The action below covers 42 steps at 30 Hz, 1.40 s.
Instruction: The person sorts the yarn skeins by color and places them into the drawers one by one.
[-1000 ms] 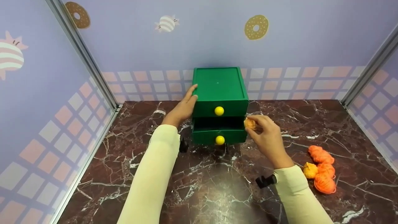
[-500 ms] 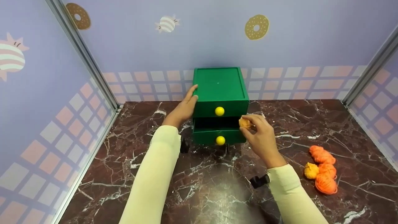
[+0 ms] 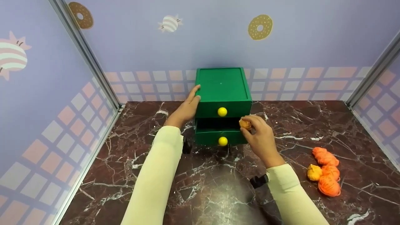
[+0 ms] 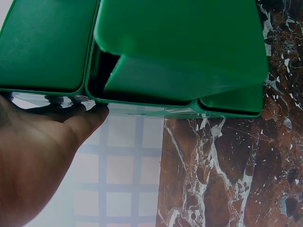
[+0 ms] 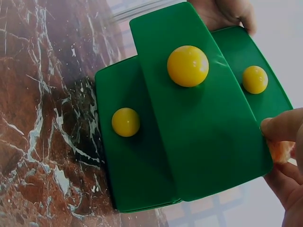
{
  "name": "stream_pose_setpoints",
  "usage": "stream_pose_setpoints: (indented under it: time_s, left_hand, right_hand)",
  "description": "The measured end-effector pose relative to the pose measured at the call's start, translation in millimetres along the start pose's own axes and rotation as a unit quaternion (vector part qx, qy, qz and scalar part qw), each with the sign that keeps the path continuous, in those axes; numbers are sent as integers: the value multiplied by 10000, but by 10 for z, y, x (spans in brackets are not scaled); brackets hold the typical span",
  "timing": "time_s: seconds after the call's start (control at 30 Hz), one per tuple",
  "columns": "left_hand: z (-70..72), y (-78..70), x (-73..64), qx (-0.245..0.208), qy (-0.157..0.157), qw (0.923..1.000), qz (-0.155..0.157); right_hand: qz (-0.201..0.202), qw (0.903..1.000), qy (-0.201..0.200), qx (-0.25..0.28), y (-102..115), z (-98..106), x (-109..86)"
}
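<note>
A green cabinet of drawers (image 3: 223, 84) with round yellow knobs stands against the back wall. Its middle drawer (image 5: 208, 132) is pulled out, and the inside looks dark. My left hand (image 3: 185, 112) rests along the cabinet's left side; in the left wrist view the thumb of this hand (image 4: 33, 156) lies near the side edge. Between thumb and fingers, my right hand (image 3: 262, 136) pinches a small yellow-orange ball of yarn (image 3: 244, 124) at the right rim of the drawer. In the right wrist view, fingertips (image 5: 281, 125) partly cover the yarn (image 5: 280, 150).
Several orange yarn balls (image 3: 328, 186) and a yellow yarn ball (image 3: 313, 172) lie together on the dark red marbled table (image 3: 206, 193), right of my forearm. Patterned walls (image 3: 215, 37) enclose the table at the back and both sides.
My right hand has shifted left with the yarn, from beside the cabinet to the right rim of the pulled-out drawer. The left hand and the cabinet stay in place.
</note>
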<state>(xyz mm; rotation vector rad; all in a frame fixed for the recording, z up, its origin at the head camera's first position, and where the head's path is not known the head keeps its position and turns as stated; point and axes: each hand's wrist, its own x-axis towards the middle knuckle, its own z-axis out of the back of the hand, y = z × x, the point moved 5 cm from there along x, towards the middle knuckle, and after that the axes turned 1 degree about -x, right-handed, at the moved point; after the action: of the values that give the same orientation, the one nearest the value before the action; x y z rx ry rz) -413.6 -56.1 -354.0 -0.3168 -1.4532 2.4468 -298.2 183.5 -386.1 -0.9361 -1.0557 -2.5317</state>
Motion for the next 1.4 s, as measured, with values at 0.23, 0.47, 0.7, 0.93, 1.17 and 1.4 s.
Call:
stream_pose_setpoints:
  time_s: [0.23,0.47,0.7,0.93,1.17,1.4]
  left_hand:
    - [-6,-1,-7,-41,-14,10000,83]
    - [-6,1,-3,-83,-39,9999,127]
    - [-9,13,13,-148,-46,9998,98]
    - [7,27,5,-145,-75,9998,140]
    - [16,27,8,26,-64,10000,9]
    - [6,17,13,13,-81,10000,-15]
  right_hand:
    - [100,9999,-7,-115,-2,-15,-4]
    - [159,9998,26,-105,-11,-25,-24]
    - [324,9994,-93,-122,-14,4,-47]
    - [332,9992,-190,-63,-36,59,-79]
    - [194,9994,-281,-30,-93,162,-136]
    - [212,9988,-431,-44,-155,257,-210]
